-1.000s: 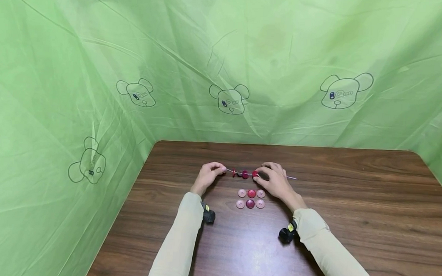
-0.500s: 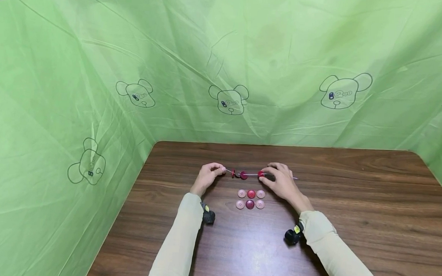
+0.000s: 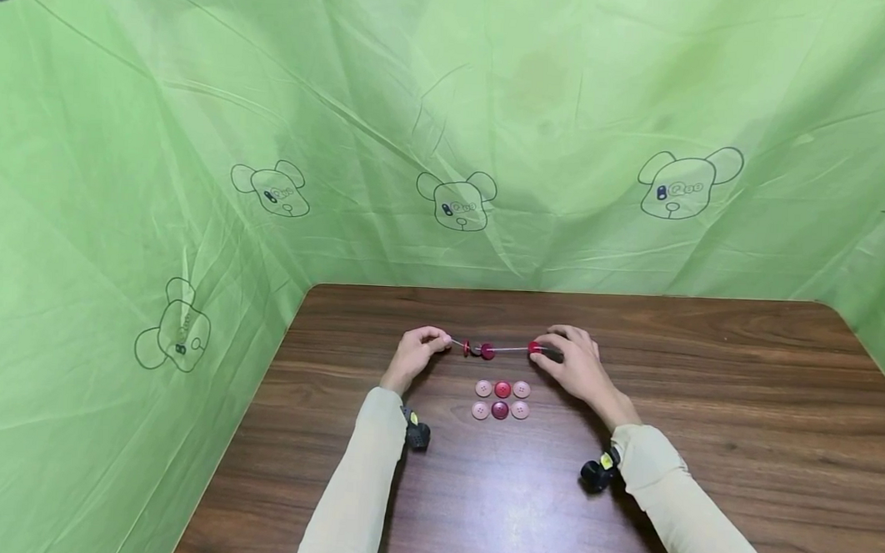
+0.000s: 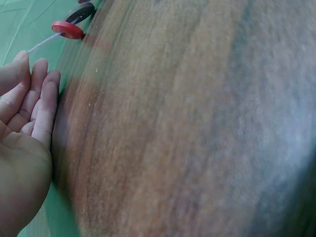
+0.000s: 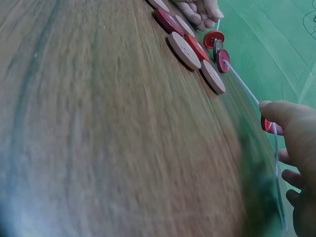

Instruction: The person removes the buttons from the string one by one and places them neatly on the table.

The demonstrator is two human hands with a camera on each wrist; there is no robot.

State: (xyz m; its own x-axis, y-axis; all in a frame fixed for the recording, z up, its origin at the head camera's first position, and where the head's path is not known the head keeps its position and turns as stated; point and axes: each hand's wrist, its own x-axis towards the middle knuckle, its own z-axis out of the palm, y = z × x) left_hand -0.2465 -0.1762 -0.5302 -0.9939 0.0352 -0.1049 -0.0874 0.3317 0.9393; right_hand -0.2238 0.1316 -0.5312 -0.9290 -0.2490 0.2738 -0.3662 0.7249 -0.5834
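Note:
My left hand (image 3: 413, 356) pinches one end of a pale string (image 3: 512, 349) between thumb and forefinger. Threaded close to it are a red button (image 4: 67, 30), a dark button (image 4: 80, 13) and a maroon button (image 5: 223, 60). Across a bare stretch of string, my right hand (image 3: 579, 369) pinches another red button (image 3: 534, 347) by thumb and fingertip, and its thumb partly covers it. In the right wrist view the string's tail (image 5: 277, 170) runs past the right fingers. The string is drawn nearly straight between the hands.
Nearer than the string, loose buttons lie in two rows on the brown wooden table (image 3: 742, 426): several pink buttons (image 3: 484, 388), a red button (image 3: 502, 389) and a maroon button (image 3: 499, 410). Green cloth (image 3: 549, 257) hangs behind the table and along its left side.
My right hand has moved right with its red button, widening the gap to the other threaded buttons. The tail beyond that hand no longer shows in the head view. My left hand stays put.

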